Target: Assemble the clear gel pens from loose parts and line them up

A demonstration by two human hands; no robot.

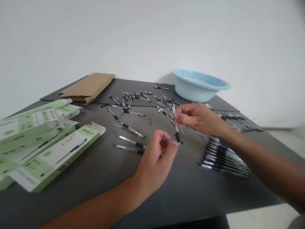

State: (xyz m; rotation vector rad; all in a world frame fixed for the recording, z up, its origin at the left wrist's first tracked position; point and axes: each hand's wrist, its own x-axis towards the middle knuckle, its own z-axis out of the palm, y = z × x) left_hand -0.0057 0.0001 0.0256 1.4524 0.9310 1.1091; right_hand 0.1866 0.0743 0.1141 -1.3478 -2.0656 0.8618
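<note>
A clear-barrelled pen with a black grip point(176, 127) is pinched between the thumb and fingers of my right hand point(194, 117). The pen stands steeply, its black-grip end pointing down. Close to that lower end is my left hand point(158, 156), its fingers curled in and thumb bent toward them; whatever lies inside is too hidden to name. Several loose pens point(128, 140) lie just left of the left hand. Under my right forearm sits a neat row of pens point(221, 157), lined up side by side.
Green-and-white pen boxes point(64, 149) overlap at the left. Behind them lies a brown paper bag point(88, 86). A light blue basin point(197, 87) stands at the back right. Scattered pens and small parts point(133, 97) spread across the table's middle; more pens point(238, 121) lie at the right.
</note>
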